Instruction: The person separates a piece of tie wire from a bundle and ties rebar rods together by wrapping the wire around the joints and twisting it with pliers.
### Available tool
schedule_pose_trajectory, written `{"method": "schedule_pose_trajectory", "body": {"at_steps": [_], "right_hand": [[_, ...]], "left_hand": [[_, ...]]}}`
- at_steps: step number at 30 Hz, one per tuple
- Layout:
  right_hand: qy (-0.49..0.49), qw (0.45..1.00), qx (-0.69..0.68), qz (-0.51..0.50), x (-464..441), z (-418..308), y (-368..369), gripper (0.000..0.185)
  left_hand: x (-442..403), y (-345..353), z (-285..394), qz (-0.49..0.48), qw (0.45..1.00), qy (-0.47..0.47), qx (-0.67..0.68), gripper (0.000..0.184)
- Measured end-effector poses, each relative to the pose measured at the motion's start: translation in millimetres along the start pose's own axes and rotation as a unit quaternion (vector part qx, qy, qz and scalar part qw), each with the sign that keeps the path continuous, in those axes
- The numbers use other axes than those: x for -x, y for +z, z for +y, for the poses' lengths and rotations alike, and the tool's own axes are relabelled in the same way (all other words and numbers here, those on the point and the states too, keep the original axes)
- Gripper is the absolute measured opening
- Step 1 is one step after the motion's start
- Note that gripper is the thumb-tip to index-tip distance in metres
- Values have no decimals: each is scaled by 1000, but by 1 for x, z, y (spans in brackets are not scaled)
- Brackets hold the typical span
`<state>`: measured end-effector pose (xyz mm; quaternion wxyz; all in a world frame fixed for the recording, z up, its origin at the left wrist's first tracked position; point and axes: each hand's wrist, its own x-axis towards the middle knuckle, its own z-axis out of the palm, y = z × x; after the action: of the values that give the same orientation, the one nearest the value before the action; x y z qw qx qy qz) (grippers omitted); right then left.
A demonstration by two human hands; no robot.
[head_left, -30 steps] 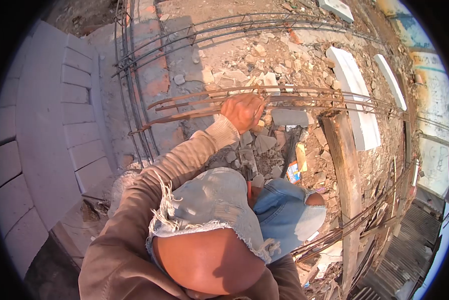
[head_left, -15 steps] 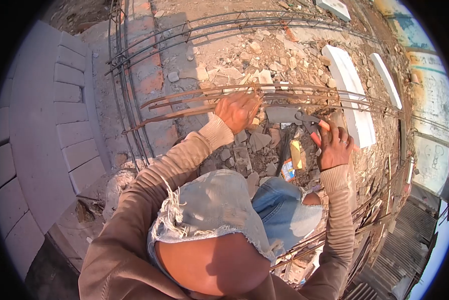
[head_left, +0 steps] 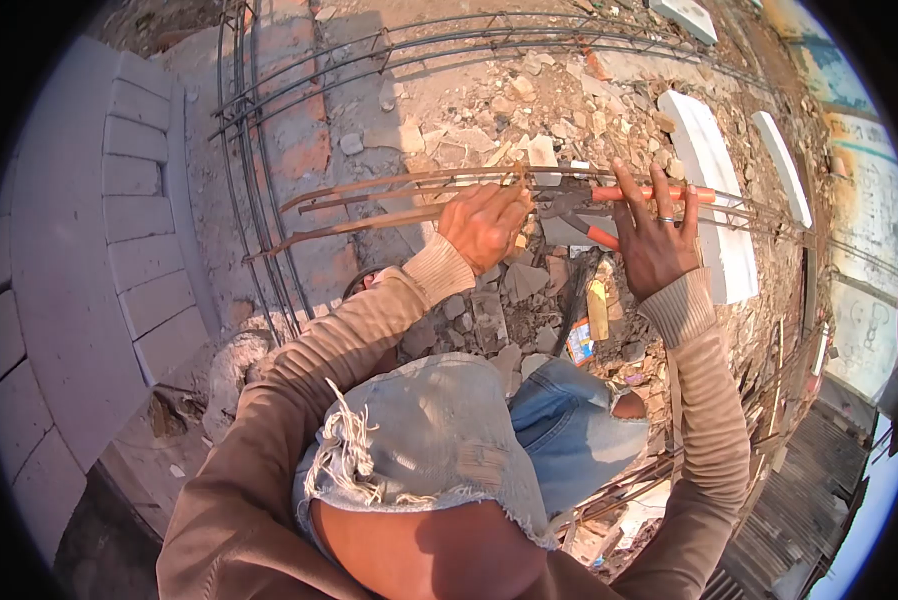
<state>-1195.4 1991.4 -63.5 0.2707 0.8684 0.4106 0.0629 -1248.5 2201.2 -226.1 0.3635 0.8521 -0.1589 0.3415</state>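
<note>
My left hand (head_left: 486, 225) is closed on the rusty rebar (head_left: 369, 222), its fingers curled over the bars beside a stirrup. Whether a tie wire is pinched in those fingers too is hidden. In my right hand (head_left: 661, 235) are pincers (head_left: 561, 201) with orange-red handles, which are spread apart. The upper handle runs along the bars with my fingers stretched across it, and the lower one lies by my thumb. Just right of my left hand, the dark pincer head points at the bars near the stirrup.
More rebar (head_left: 449, 45) stretches across the back, crossing upright bars (head_left: 254, 160) at the left. White blocks (head_left: 709, 190) lie to the right, and a stack of grey blocks (head_left: 134, 190) stands at the left. Rubble (head_left: 519, 280) and a yellow piece (head_left: 597, 308) lie below the bars.
My right hand has moved up with the pincers, bringing their head from below the bars to beside my left hand. The handles have spread wider. My left hand stays on the rebar.
</note>
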Motion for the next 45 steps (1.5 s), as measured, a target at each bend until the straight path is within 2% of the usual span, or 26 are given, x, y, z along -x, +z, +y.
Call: {"method": "schedule_pose_trajectory", "body": {"at_steps": [6,8,12,15,18,20,21,23,27,28,29,30,31,33,35,36,38,40,41,43,44,45], "right_hand": [[-12,999,24,-18,-3,-1,-3,33],[40,996,-16,-81,-1,-4,0,41],[22,995,-31,-90,-3,-2,-3,42],[-11,999,-1,-52,-7,1,-5,43],[-50,998,28,-28,-14,5,-25,40],[-100,992,60,-39,-19,7,-36,22],[-101,992,59,-39,-19,7,-41,22],[-120,988,54,-82,-21,7,-50,17],[-150,982,65,-100,-33,9,-77,16],[-113,978,-11,-175,-36,9,-80,15],[-75,962,-86,-249,-41,11,-83,14],[-84,929,-121,-338,-52,20,-84,17],[-82,929,-122,-339,-56,23,-84,17],[-29,875,-235,-422,-62,27,-81,21],[15,844,-285,-455,-55,29,-67,23],[54,788,-426,-441,-48,30,-68,23],[98,711,-558,-417,-41,29,-68,24],[96,692,-497,-515,-44,31,-63,40],[92,680,-463,-561,-45,31,-62,49],[94,709,-434,-548,-45,26,-68,54],[26,813,-343,-471,-43,22,-72,49],[-42,892,-242,-380,-41,16,-79,44]], "left_hand": [[0,-1,0,-3,1000,5,-4,25],[0,0,0,6,1000,6,-4,24],[1,2,0,13,1000,1,-2,23],[0,1,2,29,1000,2,9,23],[1,1,1,22,1000,5,10,23],[2,3,-1,25,1000,6,11,23],[1,3,0,28,999,7,13,24],[1,1,1,29,999,2,12,23],[-1,-2,3,31,999,-12,17,23],[0,0,2,29,999,-13,17,23],[3,3,1,28,999,-11,14,22],[4,4,1,28,999,-9,12,22],[3,4,2,27,1000,-8,14,22],[4,1,6,11,998,-52,29,20],[4,-3,6,-19,995,-91,42,22],[2,-6,7,-47,990,-126,52,24],[-4,-12,9,-79,983,-155,61,23],[-4,-10,8,-109,975,-180,71,23],[0,-6,3,-85,983,-147,69,21],[-1,-5,-1,-63,989,-117,67,20],[-1,-4,-2,-47,990,-111,70,18],[-1,-4,-1,-33,991,-105,75,16]]}}
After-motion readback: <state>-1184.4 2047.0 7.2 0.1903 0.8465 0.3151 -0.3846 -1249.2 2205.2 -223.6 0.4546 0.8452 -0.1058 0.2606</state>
